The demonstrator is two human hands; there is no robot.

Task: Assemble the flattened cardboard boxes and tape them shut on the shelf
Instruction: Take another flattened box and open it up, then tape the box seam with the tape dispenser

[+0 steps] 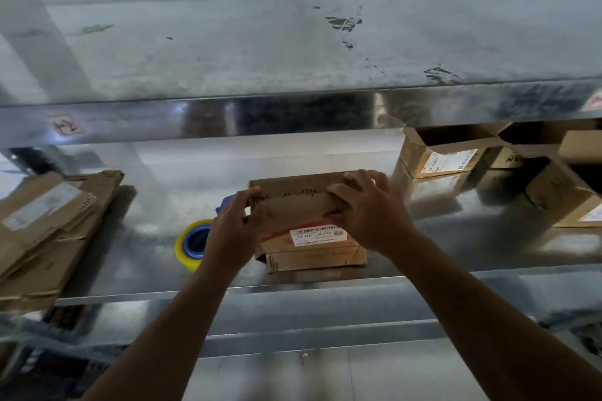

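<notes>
Since it is thin brown corrugated card and looks empty, the cardboard box (309,215) should be light and springy, its flaps wanting to lift again, so I would hold it at both ends of the top and press along the seam; from the head camera it stands mid-way along the shiny, slippery-looking steel shelf (456,238), a white label (317,234) on its near face; the left hand (228,231) curls its fingers round the left end of the top flap; the right hand (368,215) bends over the right end, thumb on the front; a yellow tape roll (190,244) lies just beside it; flattened boxes (49,225) are stacked further left, open boxes (446,153) at the right
</notes>
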